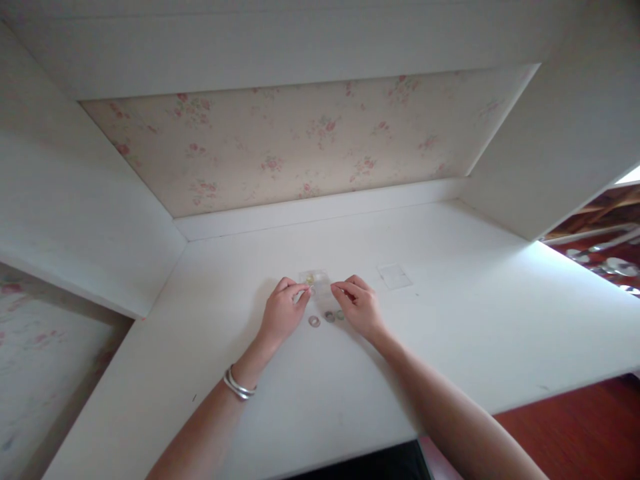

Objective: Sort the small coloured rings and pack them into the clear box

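Observation:
A small clear plastic box (323,288) lies on the white desktop between my two hands, with something small and yellow (310,279) at its far left. My left hand (284,310) is closed in a pinch at the box's left side; a small pale shape shows at its fingertips, too blurred to name. At the right side, my right hand (360,308) has thumb and fingers pinched together close to the box, and what they hold, if anything, is hidden. On the near side sit a pinkish ring (314,321), a dark grey ring (329,317) and a greenish ring (341,315).
A clear square lid-like piece (395,276) lies flat to the right of my right hand. White panels (540,133) flank the desktop (450,320), and floral wallpaper (300,140) covers the back. A black object (365,463) shows at the near edge.

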`<state>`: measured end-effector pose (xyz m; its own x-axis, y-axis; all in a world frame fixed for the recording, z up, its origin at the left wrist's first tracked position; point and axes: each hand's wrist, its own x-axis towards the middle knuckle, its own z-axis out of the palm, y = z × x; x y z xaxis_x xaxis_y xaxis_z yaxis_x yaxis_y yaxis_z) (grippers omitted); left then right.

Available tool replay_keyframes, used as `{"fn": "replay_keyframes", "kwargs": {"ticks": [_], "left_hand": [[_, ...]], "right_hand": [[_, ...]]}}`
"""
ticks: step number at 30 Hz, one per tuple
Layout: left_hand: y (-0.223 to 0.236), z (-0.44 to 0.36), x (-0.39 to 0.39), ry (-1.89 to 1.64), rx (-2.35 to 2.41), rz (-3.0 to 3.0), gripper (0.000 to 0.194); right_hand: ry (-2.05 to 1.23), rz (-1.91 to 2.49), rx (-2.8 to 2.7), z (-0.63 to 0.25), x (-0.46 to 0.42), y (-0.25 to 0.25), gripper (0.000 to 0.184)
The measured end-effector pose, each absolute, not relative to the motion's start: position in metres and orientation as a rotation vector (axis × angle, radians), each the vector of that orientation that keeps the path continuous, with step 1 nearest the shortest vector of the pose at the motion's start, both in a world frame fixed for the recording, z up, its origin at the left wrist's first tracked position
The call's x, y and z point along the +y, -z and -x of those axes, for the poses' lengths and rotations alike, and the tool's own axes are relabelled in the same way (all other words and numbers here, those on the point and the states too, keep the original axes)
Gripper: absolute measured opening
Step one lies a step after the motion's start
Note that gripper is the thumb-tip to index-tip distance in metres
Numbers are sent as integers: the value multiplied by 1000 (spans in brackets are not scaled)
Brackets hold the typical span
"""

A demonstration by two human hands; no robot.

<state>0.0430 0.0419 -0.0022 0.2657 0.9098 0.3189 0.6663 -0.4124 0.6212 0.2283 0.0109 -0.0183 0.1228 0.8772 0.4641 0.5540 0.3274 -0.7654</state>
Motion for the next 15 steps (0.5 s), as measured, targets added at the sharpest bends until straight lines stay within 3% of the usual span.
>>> {"fn": "replay_keyframes", "kwargs": {"ticks": [6,15], "left_hand": [[3,-49,47,-807,1423,-2319,25],[0,-12,25,-890,1417,-2062,26]], "right_hand": [[-389,1337,-1548,-230,11,15,23],[-384,1269,-1825,-231,7,14,22]]}}
